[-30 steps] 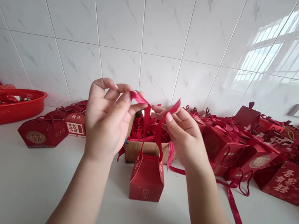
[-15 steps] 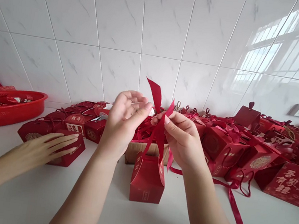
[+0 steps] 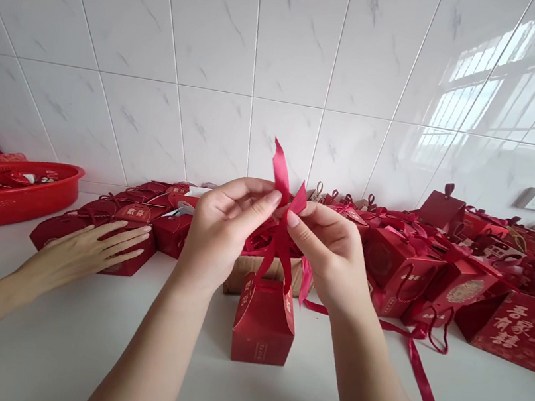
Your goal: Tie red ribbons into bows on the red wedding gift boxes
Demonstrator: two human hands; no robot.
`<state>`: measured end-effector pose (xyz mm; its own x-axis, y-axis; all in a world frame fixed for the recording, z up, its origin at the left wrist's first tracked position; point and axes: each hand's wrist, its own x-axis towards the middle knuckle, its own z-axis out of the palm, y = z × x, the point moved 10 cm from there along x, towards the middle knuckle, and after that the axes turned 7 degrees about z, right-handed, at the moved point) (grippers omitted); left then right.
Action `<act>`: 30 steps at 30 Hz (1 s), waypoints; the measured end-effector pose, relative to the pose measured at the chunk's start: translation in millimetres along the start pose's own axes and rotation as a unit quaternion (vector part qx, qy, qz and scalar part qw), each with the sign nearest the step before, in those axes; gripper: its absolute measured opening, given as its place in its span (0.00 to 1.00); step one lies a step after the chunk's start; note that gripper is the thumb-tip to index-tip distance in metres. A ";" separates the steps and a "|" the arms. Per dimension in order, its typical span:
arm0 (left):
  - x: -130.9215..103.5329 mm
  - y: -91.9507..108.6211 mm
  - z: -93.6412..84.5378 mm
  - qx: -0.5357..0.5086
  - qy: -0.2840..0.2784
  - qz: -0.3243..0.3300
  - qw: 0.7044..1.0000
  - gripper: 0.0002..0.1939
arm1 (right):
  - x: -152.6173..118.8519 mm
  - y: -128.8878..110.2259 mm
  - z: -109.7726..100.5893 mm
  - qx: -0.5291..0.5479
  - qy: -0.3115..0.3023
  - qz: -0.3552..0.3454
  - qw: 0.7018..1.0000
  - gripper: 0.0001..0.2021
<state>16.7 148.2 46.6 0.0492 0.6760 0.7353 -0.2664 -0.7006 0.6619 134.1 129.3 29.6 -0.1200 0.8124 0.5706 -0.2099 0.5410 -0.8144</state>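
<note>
A small red gift box (image 3: 263, 330) stands upright on the white table in front of me. From its top rises a red ribbon (image 3: 285, 247), whose two ends cross above the box. My left hand (image 3: 231, 222) pinches one end between thumb and fingers, with the tip sticking up past them. The other strand is pinched in my right hand (image 3: 329, 243), close beside the left. Part of the crossing is hidden behind my fingers.
Another person's hand (image 3: 84, 250) rests on a red box at the left. A red plastic basin (image 3: 9, 209) stands farther left. Many red gift boxes (image 3: 398, 267) crowd the back and right. A cardboard box (image 3: 236, 273) sits behind mine, and a loose ribbon (image 3: 425, 385) trails at right.
My left hand, loosely spread before, has closed on the ribbon end. The other person's hand has pushed a red box a little back toward the row.
</note>
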 end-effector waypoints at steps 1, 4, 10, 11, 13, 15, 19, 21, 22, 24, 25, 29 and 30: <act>0.0 -0.5 -2.3 -0.001 0.010 -0.004 1.000 0.04 | -0.3 -1.3 -1.2 -0.012 0.006 -0.001 1.000 0.06; 0.6 1.0 -7.6 0.007 0.031 -0.005 0.999 0.03 | -0.7 -6.7 -6.7 -0.038 0.029 -0.015 0.999 0.06; 2.5 12.0 -11.5 0.002 0.042 0.036 0.998 0.03 | -2.9 -18.8 -30.5 -0.086 0.095 -0.045 0.991 0.05; 2.6 14.3 -12.8 0.006 0.044 0.045 0.998 0.04 | -3.5 -20.7 -35.6 -0.092 0.107 -0.049 0.989 0.05; 2.9 17.1 -16.5 0.017 0.053 0.054 0.997 0.05 | -4.1 -22.6 -44.7 -0.095 0.121 -0.049 0.987 0.06; 3.5 18.4 -21.8 0.026 0.066 0.055 0.996 0.05 | -4.7 -23.7 -54.6 -0.095 0.142 -0.046 0.984 0.06; 5.5 19.3 -32.9 0.043 0.088 0.054 0.994 0.02 | -6.8 -25.7 -71.9 -0.120 0.192 -0.040 0.973 0.06; 6.4 18.1 -36.4 0.054 0.091 0.050 0.993 0.02 | -7.2 -25.6 -75.6 -0.129 0.202 -0.034 0.970 0.06; 6.8 17.4 -37.4 0.057 0.090 0.049 0.993 0.02 | -7.3 -25.4 -76.8 -0.131 0.206 -0.032 0.969 0.06; 7.4 14.4 -36.9 0.061 0.080 0.042 0.994 0.02 | -7.7 -25.5 -77.8 -0.130 0.210 -0.031 0.968 0.06; 7.6 11.8 -35.3 0.064 0.070 0.033 0.995 0.03 | -7.8 -26.0 -78.0 -0.128 0.211 -0.034 0.968 0.06; 7.3 6.1 -31.0 0.081 0.052 0.013 0.995 0.04 | -10.3 -32.9 -81.7 -0.104 0.228 -0.076 0.965 0.05; 7.2 8.6 -32.3 0.084 0.062 0.022 0.994 0.04 | -10.8 -34.7 -83.0 -0.096 0.232 -0.088 0.964 0.04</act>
<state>-16.3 154.4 52.8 -0.0809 0.6588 0.7480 -0.1014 -0.7520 0.6514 223.3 119.8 43.0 0.3574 0.6898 0.6296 0.0020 0.6736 -0.7391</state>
